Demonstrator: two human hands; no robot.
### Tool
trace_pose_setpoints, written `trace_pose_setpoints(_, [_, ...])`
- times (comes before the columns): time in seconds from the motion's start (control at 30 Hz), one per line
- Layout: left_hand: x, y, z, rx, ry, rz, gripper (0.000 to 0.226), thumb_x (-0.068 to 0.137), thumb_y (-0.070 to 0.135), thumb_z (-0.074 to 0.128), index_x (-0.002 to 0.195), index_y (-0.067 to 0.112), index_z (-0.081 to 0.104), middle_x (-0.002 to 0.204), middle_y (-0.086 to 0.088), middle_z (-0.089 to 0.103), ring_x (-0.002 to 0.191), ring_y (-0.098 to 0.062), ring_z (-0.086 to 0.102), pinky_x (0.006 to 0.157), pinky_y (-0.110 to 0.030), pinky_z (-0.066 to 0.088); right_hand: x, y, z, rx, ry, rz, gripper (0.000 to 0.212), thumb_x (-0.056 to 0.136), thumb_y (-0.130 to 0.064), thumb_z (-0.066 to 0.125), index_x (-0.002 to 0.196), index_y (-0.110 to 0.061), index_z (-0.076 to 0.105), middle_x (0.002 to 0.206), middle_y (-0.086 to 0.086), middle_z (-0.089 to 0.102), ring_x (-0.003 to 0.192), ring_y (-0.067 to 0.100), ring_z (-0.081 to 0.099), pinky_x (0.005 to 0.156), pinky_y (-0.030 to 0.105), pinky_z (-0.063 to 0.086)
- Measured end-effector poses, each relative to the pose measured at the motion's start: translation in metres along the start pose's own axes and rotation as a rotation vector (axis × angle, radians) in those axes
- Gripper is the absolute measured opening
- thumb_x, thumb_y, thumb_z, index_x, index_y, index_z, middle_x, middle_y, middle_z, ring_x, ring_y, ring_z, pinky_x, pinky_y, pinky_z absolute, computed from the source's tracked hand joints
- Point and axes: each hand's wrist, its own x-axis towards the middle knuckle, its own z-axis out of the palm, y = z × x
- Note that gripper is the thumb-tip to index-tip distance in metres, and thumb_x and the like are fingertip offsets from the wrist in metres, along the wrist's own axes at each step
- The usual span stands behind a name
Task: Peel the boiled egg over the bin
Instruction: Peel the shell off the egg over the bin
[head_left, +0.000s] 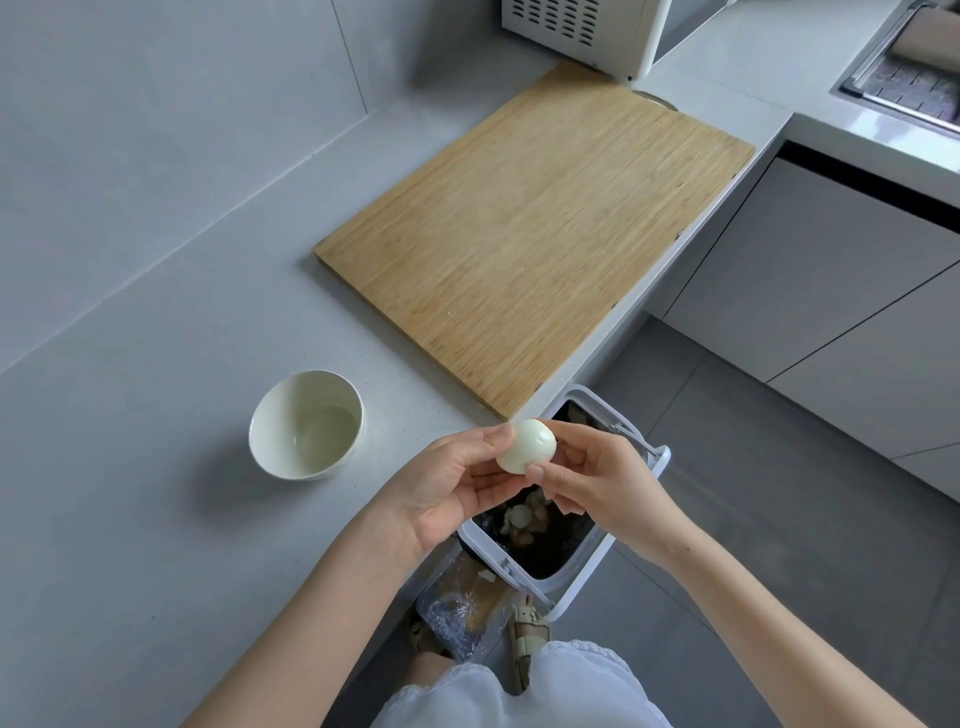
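**Bare egg held over open kitchen bin**

Head view: a smooth, white, rounded boiled egg (526, 446) sits pinched between both hands above the white rectangular bin (655, 470), whose dark liner holds shell scraps; the left hand (451, 486) cups it from beneath, fingertips pressed to its side; the right hand (597, 475) pinches its far end; no shell shows on the visible face; the flesh looks soft, wet and slippery, best cradled lightly around its middle; an empty cream ceramic bowl (305, 423) waits nearby on the grey counter (130, 467).
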Motion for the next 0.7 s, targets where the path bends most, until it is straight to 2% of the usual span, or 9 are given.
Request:
trace_pose_setpoints(0.1, [-0.001,0.002,0.001,0.006,0.019,-0.028,0.034,0.082,0.028,0.063,0.106,0.003,0.066,0.092,-0.013,0.069,0.074,-0.016,0.067,0.063,-0.021,0.057,0.001,-0.002,-0.009,-0.132,-0.036,-0.052,0.035,0.080,-0.031,0.067,0.114,-0.033,0.061,0.070,0.011,0.066,0.053,0.015,0.055,0.058,0.022,0.050])
trace_pose_setpoints(0.27, [-0.003,0.007,0.001,-0.021,0.042,-0.082,0.040,0.083,0.031,0.063,0.106,-0.001,0.064,0.084,-0.021,0.069,0.063,-0.019,0.065,0.057,-0.020,0.056,0.004,0.007,-0.018,-0.341,0.014,-0.097,0.042,0.086,-0.001,0.060,0.123,-0.020,0.059,0.075,0.001,0.066,0.066,0.011,0.065,0.069,0.030,0.057])
trace_pose_setpoints(0.33, [-0.003,0.007,0.001,0.001,0.059,-0.091,0.041,0.085,0.034,0.061,0.106,-0.001,0.063,0.080,-0.020,0.070,0.059,-0.017,0.064,0.054,-0.020,0.056,0.003,0.008,-0.018,-0.347,0.039,-0.102,0.042,0.088,0.002,0.055,0.123,-0.020,0.059,0.077,-0.002,0.066,0.065,0.011,0.064,0.066,0.029,0.057])
trace_pose_setpoints(0.37, [-0.002,0.007,0.001,0.017,0.073,-0.094,0.042,0.086,0.035,0.060,0.105,-0.001,0.063,0.077,-0.019,0.070,0.057,-0.016,0.063,0.052,-0.019,0.054,0.002,0.008,-0.017,-0.336,0.054,-0.107,0.038,0.091,-0.003,0.054,0.123,-0.022,0.058,0.075,-0.003,0.066,0.062,0.010,0.062,0.063,0.027,0.055])
trace_pose_setpoints(0.43, [-0.001,0.006,0.002,0.065,0.093,-0.096,0.044,0.087,0.040,0.057,0.103,-0.001,0.063,0.068,-0.015,0.068,0.052,-0.014,0.059,0.047,-0.018,0.049,0.000,0.005,-0.014,-0.293,0.057,-0.108,0.031,0.094,-0.024,0.051,0.125,-0.026,0.054,0.073,-0.002,0.064,0.059,0.008,0.058,0.057,0.023,0.049])
trace_pose_setpoints(0.53, [0.001,0.002,0.005,0.170,0.098,-0.085,0.042,0.089,0.046,0.052,0.093,0.005,0.064,0.055,-0.006,0.058,0.045,-0.010,0.048,0.040,-0.017,0.037,0.000,0.000,-0.002,-0.286,0.031,-0.129,0.045,0.083,-0.055,0.051,0.125,-0.037,0.049,0.079,0.000,0.063,0.065,0.019,0.059,0.061,0.032,0.052])
trace_pose_setpoints(0.6, [0.000,0.000,0.009,0.252,0.111,-0.050,0.044,0.090,0.049,0.048,0.087,0.007,0.063,0.050,-0.003,0.052,0.043,-0.010,0.043,0.040,-0.019,0.033,0.002,0.000,0.004,-0.282,0.048,-0.136,0.046,0.079,-0.062,0.054,0.115,-0.034,0.056,0.086,0.003,0.068,0.072,0.023,0.064,0.067,0.041,0.055])
trace_pose_setpoints(0.63, [-0.001,-0.002,0.010,0.322,0.138,-0.007,0.047,0.090,0.051,0.045,0.087,0.007,0.062,0.050,-0.002,0.050,0.044,-0.010,0.042,0.043,-0.019,0.033,0.002,-0.001,0.006,-0.261,0.062,-0.119,0.046,0.079,-0.062,0.055,0.112,-0.030,0.059,0.085,0.004,0.068,0.072,0.023,0.064,0.066,0.040,0.055])
trace_pose_setpoints(0.7, [-0.004,-0.005,0.011,0.508,0.218,0.148,0.056,0.088,0.057,0.040,0.090,0.006,0.063,0.054,-0.001,0.051,0.050,-0.011,0.045,0.050,-0.021,0.036,0.002,-0.003,0.010,-0.112,0.073,-0.048,0.041,0.083,-0.055,0.054,0.105,-0.022,0.063,0.073,0.003,0.063,0.058,0.018,0.055,0.052,0.028,0.047])
